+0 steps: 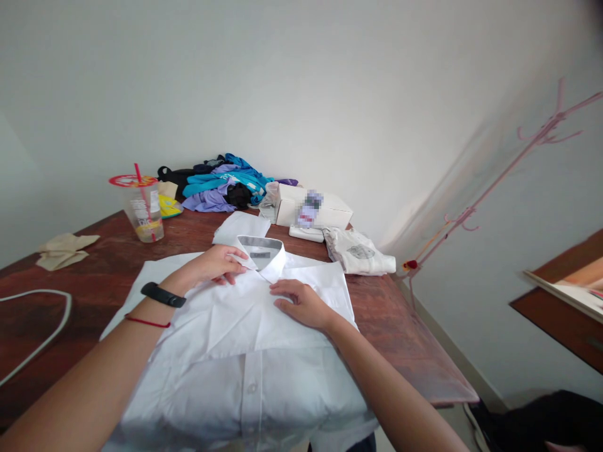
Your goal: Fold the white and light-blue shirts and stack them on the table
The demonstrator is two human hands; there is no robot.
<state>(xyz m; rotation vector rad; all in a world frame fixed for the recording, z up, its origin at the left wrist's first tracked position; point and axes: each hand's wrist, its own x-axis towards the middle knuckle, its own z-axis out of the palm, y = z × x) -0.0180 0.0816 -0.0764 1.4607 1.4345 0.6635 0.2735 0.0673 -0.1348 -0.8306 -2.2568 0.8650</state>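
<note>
A white button-up dress shirt (226,326) lies front side up on the wooden table, its collar (273,270) upright and its lower part hanging over the near edge. My left hand (219,263), with a black band on the wrist, touches the left side of the collar with its fingers apart. Below the collar's right side, my right hand (301,304) rests on the shirt front, fingers loosely bent and apart. A grey label (260,255) shows inside the neck, and a button (252,388) sits on the placket.
A plastic cup (146,213) with a red straw stands at the left, near a crumpled napkin (66,250) and white cable (66,307). Behind are a clothes pile (226,182), a white box (330,207) and folded white cloth (360,252). A pink coat rack (494,169) leans right.
</note>
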